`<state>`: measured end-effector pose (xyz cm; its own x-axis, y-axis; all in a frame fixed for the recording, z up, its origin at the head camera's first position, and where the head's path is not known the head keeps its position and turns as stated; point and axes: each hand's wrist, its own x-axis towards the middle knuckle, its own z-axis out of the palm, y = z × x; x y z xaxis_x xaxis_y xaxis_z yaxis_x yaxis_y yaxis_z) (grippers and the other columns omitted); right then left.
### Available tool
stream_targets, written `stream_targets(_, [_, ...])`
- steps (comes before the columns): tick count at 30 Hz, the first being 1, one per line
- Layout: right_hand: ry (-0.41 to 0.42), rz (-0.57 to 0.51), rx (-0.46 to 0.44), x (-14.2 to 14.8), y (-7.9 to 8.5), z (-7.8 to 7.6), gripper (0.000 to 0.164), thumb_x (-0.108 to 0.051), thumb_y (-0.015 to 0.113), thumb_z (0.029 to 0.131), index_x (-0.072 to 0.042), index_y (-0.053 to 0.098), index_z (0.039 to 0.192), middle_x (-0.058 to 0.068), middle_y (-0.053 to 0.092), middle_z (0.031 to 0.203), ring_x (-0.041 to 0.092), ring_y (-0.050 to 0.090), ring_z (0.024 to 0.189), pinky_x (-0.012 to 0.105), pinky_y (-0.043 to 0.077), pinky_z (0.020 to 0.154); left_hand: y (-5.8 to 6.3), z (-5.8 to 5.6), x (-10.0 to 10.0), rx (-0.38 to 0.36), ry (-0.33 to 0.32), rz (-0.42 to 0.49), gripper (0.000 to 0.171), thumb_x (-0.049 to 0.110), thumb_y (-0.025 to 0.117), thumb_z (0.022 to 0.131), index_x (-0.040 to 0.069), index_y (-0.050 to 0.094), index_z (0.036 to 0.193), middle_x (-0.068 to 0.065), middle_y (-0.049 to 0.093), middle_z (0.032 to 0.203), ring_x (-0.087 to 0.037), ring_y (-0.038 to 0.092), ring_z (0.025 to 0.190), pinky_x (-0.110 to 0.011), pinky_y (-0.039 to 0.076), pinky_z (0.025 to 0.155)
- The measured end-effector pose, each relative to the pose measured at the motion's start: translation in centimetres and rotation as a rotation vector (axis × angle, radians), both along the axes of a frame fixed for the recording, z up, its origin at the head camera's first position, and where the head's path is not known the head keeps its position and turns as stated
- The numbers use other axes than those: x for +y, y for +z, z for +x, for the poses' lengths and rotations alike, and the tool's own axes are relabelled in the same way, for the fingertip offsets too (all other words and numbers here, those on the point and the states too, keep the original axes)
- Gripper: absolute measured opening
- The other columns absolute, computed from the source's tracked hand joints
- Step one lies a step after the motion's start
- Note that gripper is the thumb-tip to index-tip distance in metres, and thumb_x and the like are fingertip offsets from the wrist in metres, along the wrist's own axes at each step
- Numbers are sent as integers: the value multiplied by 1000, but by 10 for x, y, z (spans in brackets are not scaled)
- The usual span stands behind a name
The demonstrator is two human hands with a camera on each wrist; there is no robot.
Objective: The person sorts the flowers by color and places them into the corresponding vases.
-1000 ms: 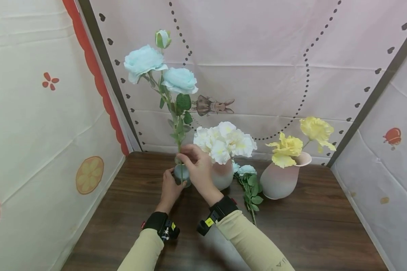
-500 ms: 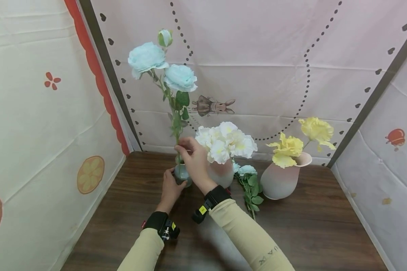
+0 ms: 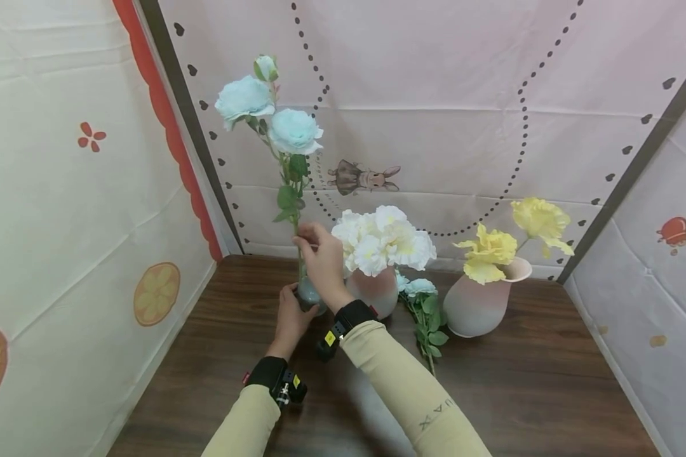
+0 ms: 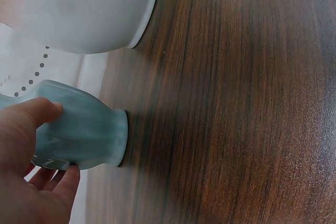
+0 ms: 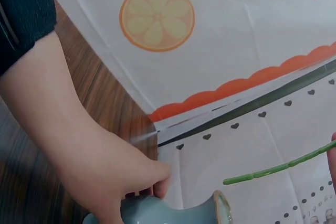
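My left hand grips a small blue-green vase, thumb on one side and fingers on the other. The vase stands upright on the table. Above it my right hand pinches the green stem of a tall spray of light-blue artificial flowers, two blooms and a bud on top. In the right wrist view the stem's cut end lies just off the vase's mouth, apart from it. Only a fingertip of the right hand shows there, at the right edge.
Right of the hands stands a pink-and-white vase with white flowers. A second light-blue spray lies on the wooden table. Further right is another pink-and-white vase holding yellow flowers. Fabric walls enclose the table's back and sides.
My right hand has moved slightly up and left with the stem. The flower spray has turned and stands more upright. The left hand keeps its grip on the blue-green vase.
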<state>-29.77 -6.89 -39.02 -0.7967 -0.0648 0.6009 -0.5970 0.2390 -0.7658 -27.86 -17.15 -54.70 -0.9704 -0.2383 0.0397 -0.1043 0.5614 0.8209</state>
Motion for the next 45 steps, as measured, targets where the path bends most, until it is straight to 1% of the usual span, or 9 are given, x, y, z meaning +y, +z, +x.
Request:
stream_targets(3, [-37,24,3,-2,-2,-4,14,-11,69,93,-7,68,106,7,75,100,17,73,91,18,59,77,-2,-1,0,3,-3,3,71,16,72,91,2,28,145,-22,35,145,-40,45,135,-49,45,111])
stream_targets(5, [-64,54,-4,-3,-3,-6,14,-14,69,93,-8,68,107,6,75,101,16,73,92,18,59,78,-3,-2,0,8,-1,3,71,16,72,91,3,28,145,-21,35,145,-39,45,135,-48,45,111])
stream_targets(11, [-141,121,-7,-6,-5,-11,14,-16,68,95,-11,69,108,2,76,104,13,74,95,17,58,79,-1,-1,3,29,-10,25,71,12,72,90,2,29,145,-22,35,145,-41,46,135,-49,45,111])
stream_targets(16, [-163,126,16,-6,-5,-13,13,-17,68,95,-11,69,107,2,76,103,13,73,95,20,59,80,-1,-2,5,32,-4,8,70,13,73,90,3,30,144,-21,36,145,-40,47,135,-48,45,112])
stream_targets(21, [-163,139,1,-6,-8,-12,12,-17,67,95,-12,68,107,1,76,102,12,73,96,19,59,81,-2,-3,5,31,-2,8,71,13,73,90,3,30,144,-21,36,145,-39,47,134,-47,46,111])
stream_targets(27, [-150,139,-19,-5,-17,-12,12,-14,68,95,-12,67,107,2,75,104,13,73,97,18,58,82,-2,-3,4,7,3,1,72,14,74,89,4,30,144,-21,35,146,-39,46,136,-47,45,112])
stream_targets(33, [-138,139,-56,-6,-26,-11,10,-15,68,95,-11,66,104,2,75,103,13,72,99,18,59,81,-2,-2,2,16,0,-11,71,14,74,89,3,29,144,-22,35,145,-39,44,137,-49,42,114])
stream_targets(38, [-126,122,-82,-6,-37,-9,10,-14,67,95,-10,65,103,4,75,103,15,73,101,20,59,83,-1,-1,1,21,-3,-4,70,13,72,90,1,29,143,-23,35,145,-40,44,136,-49,43,113])
stream_targets(45, [-80,86,-115,-5,-54,-8,11,-8,65,95,-6,63,106,9,73,104,21,72,102,26,60,85,-1,1,2,27,11,10,67,13,72,90,1,31,142,-23,35,144,-40,45,134,-51,45,110])
